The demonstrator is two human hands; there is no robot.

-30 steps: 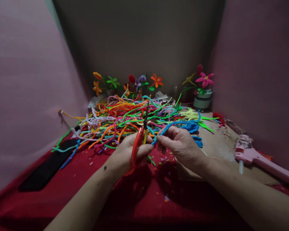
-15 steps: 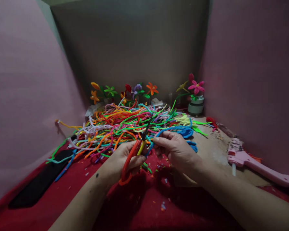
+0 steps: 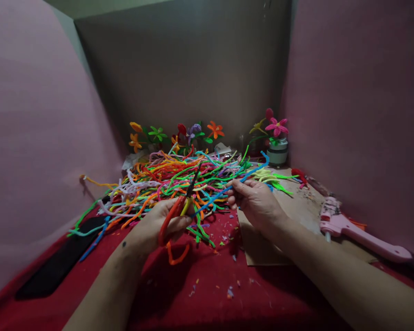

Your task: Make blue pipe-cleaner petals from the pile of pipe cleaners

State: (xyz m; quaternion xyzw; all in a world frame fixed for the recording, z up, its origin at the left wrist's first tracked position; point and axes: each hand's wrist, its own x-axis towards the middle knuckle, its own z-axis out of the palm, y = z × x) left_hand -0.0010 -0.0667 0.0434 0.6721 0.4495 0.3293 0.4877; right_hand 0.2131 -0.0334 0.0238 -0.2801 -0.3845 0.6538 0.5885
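My left hand point(image 3: 170, 220) is closed around a pair of scissors point(image 3: 174, 214) with red and yellow handles. Their dark pointed blades rise toward the heap, tips close together. A single blue pipe cleaner point(image 3: 214, 199) runs from the left thumb up to the right, its far end bent over. My right hand point(image 3: 253, 197) pinches this blue stem near its middle between thumb and fingers. Behind both hands spreads a tangled heap of multicoloured pipe cleaners point(image 3: 152, 179). Blue looped pieces beside my right hand are mostly hidden by it.
A pink glue gun point(image 3: 362, 232) lies at right, by a cardboard sheet point(image 3: 258, 250). Pipe-cleaner flowers point(image 3: 215, 129) line the back, with a small pot point(image 3: 277, 151) at right. A black flat object point(image 3: 55, 262) lies left. Scraps dot the red cloth point(image 3: 179, 299).
My left hand and the scissors have moved left and the hands are farther apart. The blue pipe cleaner, curved before, is now stretched nearly straight between them.
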